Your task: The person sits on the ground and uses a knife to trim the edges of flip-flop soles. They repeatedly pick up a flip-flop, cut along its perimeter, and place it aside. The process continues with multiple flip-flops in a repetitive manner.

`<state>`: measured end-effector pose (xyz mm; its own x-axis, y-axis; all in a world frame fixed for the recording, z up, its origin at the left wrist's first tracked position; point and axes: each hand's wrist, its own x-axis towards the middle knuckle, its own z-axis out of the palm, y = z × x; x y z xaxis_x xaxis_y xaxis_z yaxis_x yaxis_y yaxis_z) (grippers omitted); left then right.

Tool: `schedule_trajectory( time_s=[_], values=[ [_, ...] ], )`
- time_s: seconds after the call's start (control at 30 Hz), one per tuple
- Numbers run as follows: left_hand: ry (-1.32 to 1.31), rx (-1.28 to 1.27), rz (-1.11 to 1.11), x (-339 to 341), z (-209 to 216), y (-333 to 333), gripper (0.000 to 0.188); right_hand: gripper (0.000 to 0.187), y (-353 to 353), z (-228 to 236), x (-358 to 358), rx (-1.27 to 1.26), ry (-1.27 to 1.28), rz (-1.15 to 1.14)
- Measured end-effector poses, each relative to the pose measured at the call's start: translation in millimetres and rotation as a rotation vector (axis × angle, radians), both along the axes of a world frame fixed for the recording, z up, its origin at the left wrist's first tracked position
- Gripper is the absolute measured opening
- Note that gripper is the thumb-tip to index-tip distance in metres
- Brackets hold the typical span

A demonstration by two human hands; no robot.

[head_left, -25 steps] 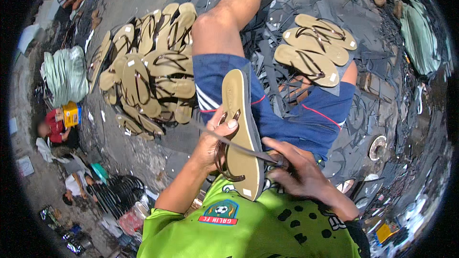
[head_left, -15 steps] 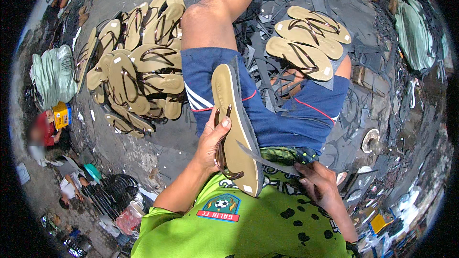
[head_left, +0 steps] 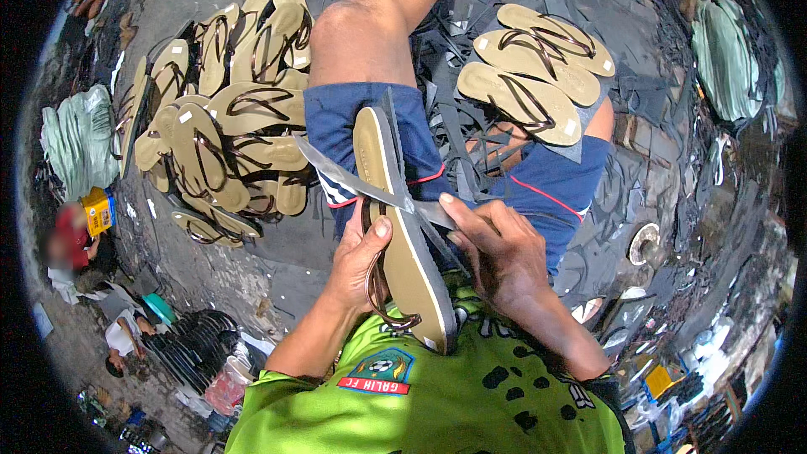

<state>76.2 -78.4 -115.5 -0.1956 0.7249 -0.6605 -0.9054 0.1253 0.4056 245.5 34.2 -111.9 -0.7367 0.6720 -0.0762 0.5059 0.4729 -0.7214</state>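
My left hand [head_left: 357, 265] grips a tan flip-flop [head_left: 420, 282] by its side, thumb on the footbed beside the brown straps. The flip-flop lies lengthwise over my lap, its heel end near my green shirt. Dark grey rubber [head_left: 392, 130] sticks out along its right edge, and a thin strip of it hangs near my right hand. Closed around a knife [head_left: 349, 175], my right hand [head_left: 508, 256] is just right of the flip-flop. The long, flat blade crosses over the flip-flop, its tip pointing to the upper left. My right fingers partly hide the handle end.
A pile of strapped flip-flops [head_left: 197, 151] lies left of my leg. Several more flip-flops [head_left: 521, 105] rest by my right knee. Dark rubber scraps [head_left: 445, 109] litter the ground between my legs. Pale green sacks [head_left: 80, 143] stand at the left, and other people sit at the lower left.
My right hand has moved up and left from beside my waist, bringing the knife blade across the flip-flop's middle. My left hand keeps its hold on the flip-flop.
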Motion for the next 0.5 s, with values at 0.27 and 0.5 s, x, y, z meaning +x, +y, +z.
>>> schedule_trajectory(
  time_s=[0.27, 0.5],
  values=[
    [0.079, 0.004, -0.051, 13.4, 4.6, 0.7, 0.063, 0.040, 27.6, -6.0, -33.1, -0.038, 0.206, -0.298],
    [0.481, 0.200, -0.258, 5.7, 32.6, 29.9, 0.073, 0.029, 30.4, 41.4, -39.1, -0.679, 0.619, -0.337]
  ],
)
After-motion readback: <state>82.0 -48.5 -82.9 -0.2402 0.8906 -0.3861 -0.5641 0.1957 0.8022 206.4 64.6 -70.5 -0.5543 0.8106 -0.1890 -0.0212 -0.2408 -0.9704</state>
